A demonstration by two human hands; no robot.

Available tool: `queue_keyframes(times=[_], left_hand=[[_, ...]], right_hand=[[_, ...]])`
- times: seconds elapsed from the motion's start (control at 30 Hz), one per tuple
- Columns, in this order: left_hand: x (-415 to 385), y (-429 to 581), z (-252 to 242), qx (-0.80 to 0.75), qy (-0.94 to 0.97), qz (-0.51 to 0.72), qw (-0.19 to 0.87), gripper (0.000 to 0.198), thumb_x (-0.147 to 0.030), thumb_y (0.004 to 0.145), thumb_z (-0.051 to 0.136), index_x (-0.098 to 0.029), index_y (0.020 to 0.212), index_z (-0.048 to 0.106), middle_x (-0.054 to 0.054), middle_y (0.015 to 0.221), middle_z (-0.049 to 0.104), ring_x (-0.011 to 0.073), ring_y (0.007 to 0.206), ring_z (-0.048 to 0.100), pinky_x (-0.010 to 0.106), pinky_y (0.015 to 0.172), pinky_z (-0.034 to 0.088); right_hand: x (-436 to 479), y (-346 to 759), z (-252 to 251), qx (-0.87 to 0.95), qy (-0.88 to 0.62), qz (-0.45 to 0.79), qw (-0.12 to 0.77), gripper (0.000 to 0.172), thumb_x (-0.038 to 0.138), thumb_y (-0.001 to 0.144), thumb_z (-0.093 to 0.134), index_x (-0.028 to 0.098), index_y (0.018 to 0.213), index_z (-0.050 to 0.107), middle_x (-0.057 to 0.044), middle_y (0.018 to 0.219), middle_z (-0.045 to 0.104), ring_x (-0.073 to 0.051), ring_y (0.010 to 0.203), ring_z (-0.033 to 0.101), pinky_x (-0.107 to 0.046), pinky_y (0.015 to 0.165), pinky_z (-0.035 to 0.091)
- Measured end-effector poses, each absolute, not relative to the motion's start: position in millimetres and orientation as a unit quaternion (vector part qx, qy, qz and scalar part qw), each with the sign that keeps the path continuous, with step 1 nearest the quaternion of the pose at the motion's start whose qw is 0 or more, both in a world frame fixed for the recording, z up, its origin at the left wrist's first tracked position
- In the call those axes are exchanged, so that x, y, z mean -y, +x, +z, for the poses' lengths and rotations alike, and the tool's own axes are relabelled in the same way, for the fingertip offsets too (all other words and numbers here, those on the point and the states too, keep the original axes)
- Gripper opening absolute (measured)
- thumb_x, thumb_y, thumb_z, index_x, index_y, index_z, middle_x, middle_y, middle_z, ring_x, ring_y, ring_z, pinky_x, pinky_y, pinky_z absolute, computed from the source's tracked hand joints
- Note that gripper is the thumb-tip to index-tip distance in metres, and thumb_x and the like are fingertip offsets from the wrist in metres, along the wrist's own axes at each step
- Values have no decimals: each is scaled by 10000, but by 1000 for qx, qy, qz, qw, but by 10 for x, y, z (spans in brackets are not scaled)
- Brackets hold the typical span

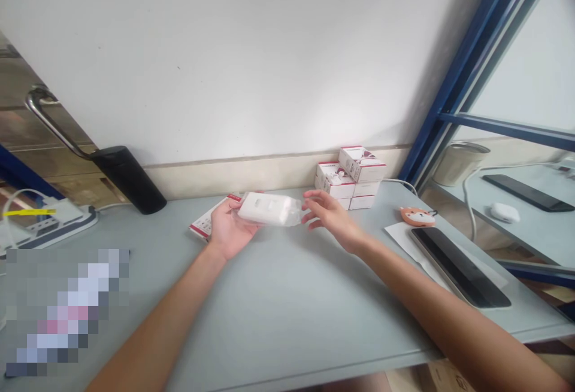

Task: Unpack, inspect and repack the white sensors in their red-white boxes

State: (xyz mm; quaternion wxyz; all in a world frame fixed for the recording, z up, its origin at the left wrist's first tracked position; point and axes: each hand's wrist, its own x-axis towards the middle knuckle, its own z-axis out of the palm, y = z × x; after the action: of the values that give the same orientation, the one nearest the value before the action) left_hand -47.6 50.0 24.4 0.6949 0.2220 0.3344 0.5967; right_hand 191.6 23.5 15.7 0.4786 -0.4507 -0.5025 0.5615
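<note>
Pale grey table [278, 296] against a white wall: above its middle, a white wrapped pack [269, 209] rests in the upturned left hand [229, 230], fingers curled round its left end, while the right hand [330, 217] is loosely spread, fingertips at the pack's right end. Under the left hand lies a flat red-and-white box [202, 224]; stacked boxes [354, 176] stand by the wall, and a dark tablet [458, 266] lies to the right

**Film, card, metal, glass**

The white packet [269, 208] in my left hand [231, 231] wears clear, shiny, crinkled plastic film. The table [278, 314] looks smooth and matt. The far boxes [354, 178] are printed card, the right-hand tablet [458, 265] is glossy black, and the far-left handle [45, 118] is polished metal.
</note>
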Motion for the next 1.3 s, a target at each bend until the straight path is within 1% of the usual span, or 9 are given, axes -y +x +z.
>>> queue_keyframes(times=[0.1, 0.33, 0.43, 0.53, 0.63, 0.87, 1.0, 1.07, 1.3], left_hand=[[-510, -487, 243, -335, 227, 596, 694, 253, -125, 710, 578, -155, 902, 740, 72, 1001, 798, 232, 814, 738, 345, 647, 593], [-530, -516, 229, -330, 222, 608, 688, 208, -125, 715, 579, -157, 874, 709, 66, 1011, 802, 212, 786, 726, 319, 631, 561], [-527, -513, 238, -333, 227, 611, 681, 217, -124, 710, 577, -164, 878, 707, 54, 973, 797, 207, 778, 720, 310, 631, 548], [-524, -498, 239, -342, 246, 601, 679, 256, -145, 722, 559, -144, 910, 733, 58, 917, 779, 208, 764, 706, 310, 627, 549], [-538, -495, 205, -345, 285, 578, 682, 334, -184, 737, 546, -109, 977, 765, 66, 850, 746, 207, 732, 678, 309, 614, 545], [-541, -496, 135, -330, 374, 531, 685, 316, -204, 783, 611, -159, 1060, 755, 67, 948, 707, 216, 837, 661, 324, 727, 569], [-450, -491, 172, -312, 448, 474, 691, 686, -123, 756, 747, -310, 1405, 631, 46, 1086, 709, 225, 965, 681, 337, 847, 569], [-416, -486, 177, -327, 488, 452, 671, 817, -68, 732, 798, -354, 1467, 583, 42, 1132, 712, 208, 980, 685, 328, 892, 560], [-429, -380, 138, -342, 484, 490, 639, 544, -152, 749, 887, -205, 1260, 708, 111, 1179, 731, 239, 1005, 707, 343, 866, 583]], right_hand=[[-184, 1897, 171, 552, -394, 592, 436, 383, 465, 943, 687, 268, 1251, 570, -43, 1121, 628, -182, 843, 718, -350, 719, 614], [-201, 1864, 142, 539, -431, 555, 464, 355, 147, 893, 559, 242, 1235, 551, 1, 975, 667, -142, 687, 710, -336, 710, 603], [-200, 1899, 178, 530, -438, 559, 465, 284, 308, 970, 600, 255, 1247, 568, -38, 1072, 666, -173, 771, 736, -338, 688, 621], [-160, 1911, 204, 513, -409, 632, 414, 514, 607, 958, 646, 272, 1334, 543, -92, 1203, 645, -237, 874, 768, -388, 701, 664], [-121, 1890, 190, 466, -378, 716, 357, 657, 698, 915, 667, 256, 1379, 521, -133, 1255, 658, -273, 878, 790, -440, 745, 681], [-125, 1825, 135, 386, -435, 694, 425, 280, 336, 911, 817, 193, 1053, 623, -100, 973, 780, -170, 807, 759, -312, 855, 643], [-156, 1831, 138, 349, -457, 665, 475, 191, 273, 936, 778, 184, 1022, 632, -65, 867, 740, -140, 676, 690, -311, 800, 629], [-169, 1842, 144, 342, -455, 648, 506, 149, 258, 943, 757, 185, 988, 635, -50, 840, 704, -127, 658, 649, -307, 774, 614], [-229, 1823, 67, 446, -492, 513, 544, 235, 403, 916, 728, 215, 943, 590, 11, 770, 592, -127, 574, 543, -317, 570, 498]])
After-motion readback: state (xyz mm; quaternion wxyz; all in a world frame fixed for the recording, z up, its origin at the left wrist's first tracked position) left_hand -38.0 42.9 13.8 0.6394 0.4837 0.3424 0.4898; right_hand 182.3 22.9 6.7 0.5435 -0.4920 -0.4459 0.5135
